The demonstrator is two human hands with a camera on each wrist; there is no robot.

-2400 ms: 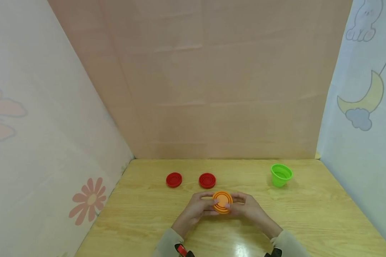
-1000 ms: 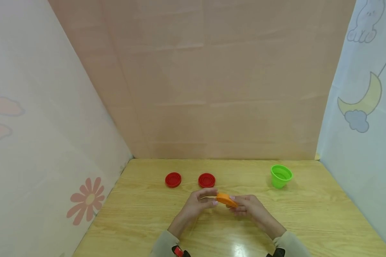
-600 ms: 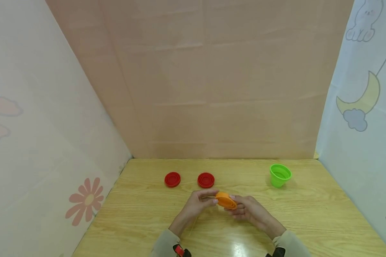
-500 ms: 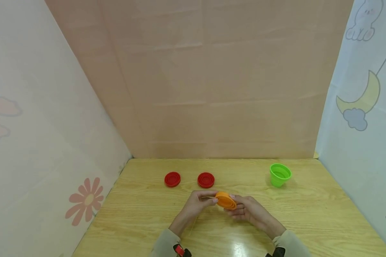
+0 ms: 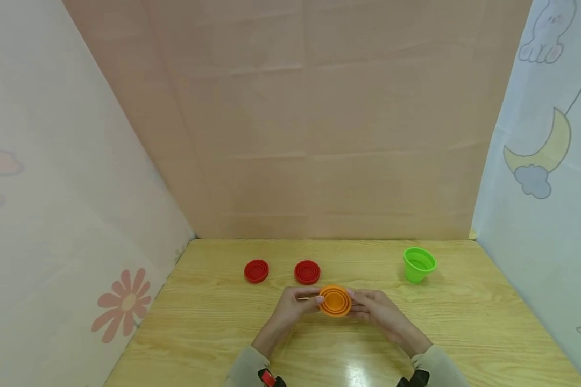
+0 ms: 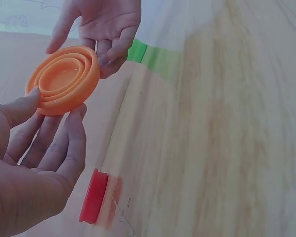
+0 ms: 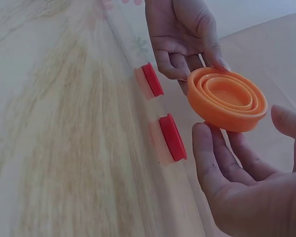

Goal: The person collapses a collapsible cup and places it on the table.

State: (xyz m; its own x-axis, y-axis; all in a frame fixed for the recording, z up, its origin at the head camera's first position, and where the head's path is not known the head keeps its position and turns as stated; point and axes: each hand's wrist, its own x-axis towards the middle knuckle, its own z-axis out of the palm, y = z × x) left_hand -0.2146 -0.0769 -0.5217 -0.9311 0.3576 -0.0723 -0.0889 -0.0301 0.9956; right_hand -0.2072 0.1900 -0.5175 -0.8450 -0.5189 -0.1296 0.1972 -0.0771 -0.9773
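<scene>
An orange collapsible cup point(image 5: 335, 301), pressed flat into rings, is held up between both hands with its hollow side facing the head camera. My left hand point(image 5: 291, 310) pinches its left rim, thumb point(image 6: 25, 106) on the ringed face and fingers beneath. On the other side my right hand point(image 5: 378, 313) touches the cup's underside with its fingertips point(image 7: 203, 132). The right thumb point(image 7: 287, 120) stands a little off the rim in the right wrist view. Two red collapsible cups, a left one point(image 5: 256, 271) and a right one point(image 5: 307, 272), lie flattened behind the hands.
A green collapsible cup point(image 5: 418, 265), expanded, stands upright at the back right of the wooden table point(image 5: 213, 322). A brown cloth backdrop point(image 5: 290, 161) rises at the far edge, with pale printed panels on both sides.
The orange cup has turned over, from its flat base facing the camera, through edge-on, to its ringed hollow side. The right thumb has shifted at the rim. The red and green cups stayed put.
</scene>
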